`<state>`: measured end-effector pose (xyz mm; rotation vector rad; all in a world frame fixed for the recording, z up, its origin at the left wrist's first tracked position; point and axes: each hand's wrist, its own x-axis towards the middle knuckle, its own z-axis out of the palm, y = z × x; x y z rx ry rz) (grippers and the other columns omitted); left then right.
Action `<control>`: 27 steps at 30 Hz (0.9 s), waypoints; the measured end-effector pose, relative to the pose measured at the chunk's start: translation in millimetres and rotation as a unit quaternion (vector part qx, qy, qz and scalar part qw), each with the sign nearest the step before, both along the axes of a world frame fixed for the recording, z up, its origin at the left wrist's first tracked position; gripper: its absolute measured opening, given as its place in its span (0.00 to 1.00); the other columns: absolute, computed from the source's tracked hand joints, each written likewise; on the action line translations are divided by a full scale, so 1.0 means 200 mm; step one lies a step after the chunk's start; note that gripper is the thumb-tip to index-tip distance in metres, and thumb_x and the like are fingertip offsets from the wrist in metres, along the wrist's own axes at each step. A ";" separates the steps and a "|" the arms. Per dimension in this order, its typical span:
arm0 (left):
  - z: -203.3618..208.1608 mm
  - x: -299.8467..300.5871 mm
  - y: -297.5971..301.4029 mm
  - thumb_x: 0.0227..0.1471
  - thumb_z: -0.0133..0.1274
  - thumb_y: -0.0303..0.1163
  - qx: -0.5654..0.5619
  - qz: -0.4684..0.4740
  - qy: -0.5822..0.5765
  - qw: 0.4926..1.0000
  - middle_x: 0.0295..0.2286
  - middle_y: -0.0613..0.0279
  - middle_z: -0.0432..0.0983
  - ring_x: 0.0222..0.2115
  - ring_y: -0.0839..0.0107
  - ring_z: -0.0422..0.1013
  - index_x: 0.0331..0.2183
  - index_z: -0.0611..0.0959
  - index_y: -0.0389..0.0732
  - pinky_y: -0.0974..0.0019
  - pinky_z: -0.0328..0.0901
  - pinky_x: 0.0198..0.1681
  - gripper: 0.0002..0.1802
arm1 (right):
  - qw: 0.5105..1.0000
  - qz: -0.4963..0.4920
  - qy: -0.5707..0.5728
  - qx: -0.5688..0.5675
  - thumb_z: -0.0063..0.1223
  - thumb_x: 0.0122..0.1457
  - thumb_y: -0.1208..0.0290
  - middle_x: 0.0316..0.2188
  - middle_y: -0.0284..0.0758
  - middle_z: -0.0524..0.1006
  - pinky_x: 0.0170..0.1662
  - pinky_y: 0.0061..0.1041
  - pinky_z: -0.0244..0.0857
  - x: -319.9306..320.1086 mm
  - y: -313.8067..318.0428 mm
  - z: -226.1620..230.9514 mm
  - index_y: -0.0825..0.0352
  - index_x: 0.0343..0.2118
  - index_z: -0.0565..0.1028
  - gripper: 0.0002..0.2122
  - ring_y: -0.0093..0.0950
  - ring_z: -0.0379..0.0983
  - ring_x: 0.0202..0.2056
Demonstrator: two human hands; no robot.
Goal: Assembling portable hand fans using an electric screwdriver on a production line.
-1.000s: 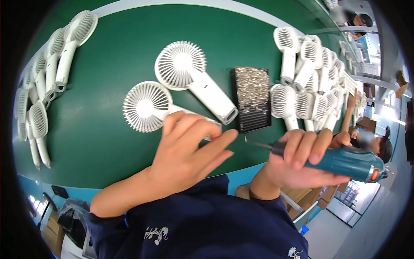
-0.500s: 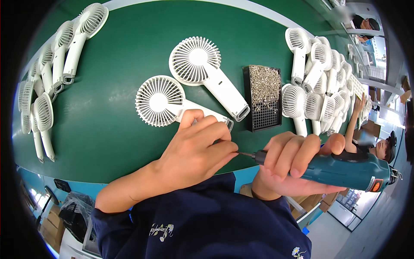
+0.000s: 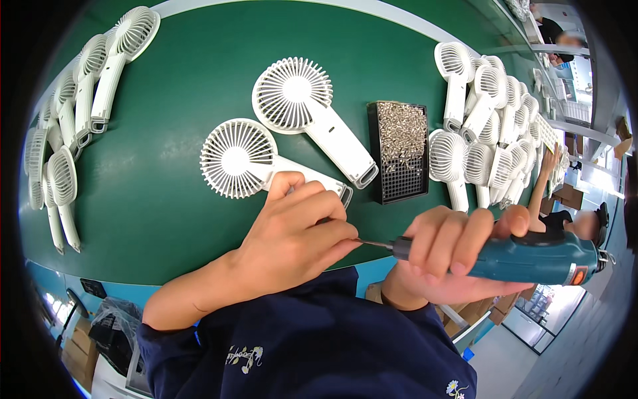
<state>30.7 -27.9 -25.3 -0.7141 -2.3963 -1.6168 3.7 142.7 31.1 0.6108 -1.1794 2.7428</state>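
In my right hand is a teal electric screwdriver, fingers wrapped round its body, its thin bit pointing left. My left hand is closed in a pinch at the tip of that bit; whatever lies between its fingertips is too small or hidden to make out. Just beyond the left hand lies a white handheld fan, its handle partly covered by my fingers. Behind it a second white fan lies at a slant. To their right sits a black tray with many small metal screws in its holes and heaped on top.
A group of white fans lies along the left side of the green table. More fans are piled at the right. Beyond that pile a co-worker's arm reaches over the table.
The screwdriver has drawn slightly away from my left fingertips, so more of the bit shows. The whole view has shifted a little. Both hands keep their grips.
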 end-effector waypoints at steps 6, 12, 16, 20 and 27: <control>-0.02 0.01 -0.01 0.31 0.67 0.29 -0.012 -0.022 -0.005 1.000 0.22 0.71 0.66 0.24 0.73 0.63 0.23 0.83 0.44 0.64 0.51 0.36 0.10 | 0.997 0.065 0.011 0.034 0.38 0.60 0.39 0.16 0.32 0.66 0.11 0.21 0.58 -0.02 0.01 -0.05 0.60 0.49 0.60 0.27 0.22 0.60 0.09; 0.04 0.00 -0.02 0.31 0.66 0.29 -0.086 0.002 0.003 0.996 0.28 0.69 0.69 0.31 0.69 0.65 0.30 0.83 0.43 0.62 0.52 0.40 0.16 | 0.992 0.053 0.069 0.090 0.42 0.59 0.39 0.16 0.33 0.66 0.12 0.23 0.56 0.00 -0.01 -0.04 0.58 0.49 0.61 0.27 0.24 0.60 0.09; 0.05 -0.03 -0.08 0.32 0.65 0.29 -0.202 0.055 0.015 0.978 0.36 0.66 0.69 0.39 0.64 0.65 0.37 0.81 0.43 0.58 0.54 0.43 0.22 | 0.988 -0.011 0.099 0.117 0.43 0.57 0.37 0.16 0.33 0.67 0.12 0.24 0.55 0.01 -0.08 -0.06 0.57 0.48 0.62 0.28 0.25 0.59 0.09; 0.00 -0.01 -0.07 0.34 0.63 0.28 -0.245 0.065 0.040 0.966 0.37 0.67 0.69 0.41 0.64 0.65 0.36 0.81 0.43 0.56 0.54 0.44 0.20 | 0.991 -0.001 0.082 0.106 0.40 0.55 0.34 0.16 0.34 0.67 0.13 0.25 0.57 0.01 -0.11 -0.10 0.56 0.49 0.62 0.30 0.26 0.60 0.10; 0.00 -0.01 -0.07 0.34 0.63 0.28 -0.248 0.067 0.023 0.966 0.37 0.68 0.69 0.42 0.66 0.65 0.35 0.81 0.43 0.57 0.53 0.45 0.19 | 0.993 0.062 0.041 0.094 0.47 0.56 0.41 0.23 0.40 0.71 0.20 0.32 0.59 0.02 -0.08 -0.13 0.55 0.48 0.61 0.26 0.32 0.66 0.16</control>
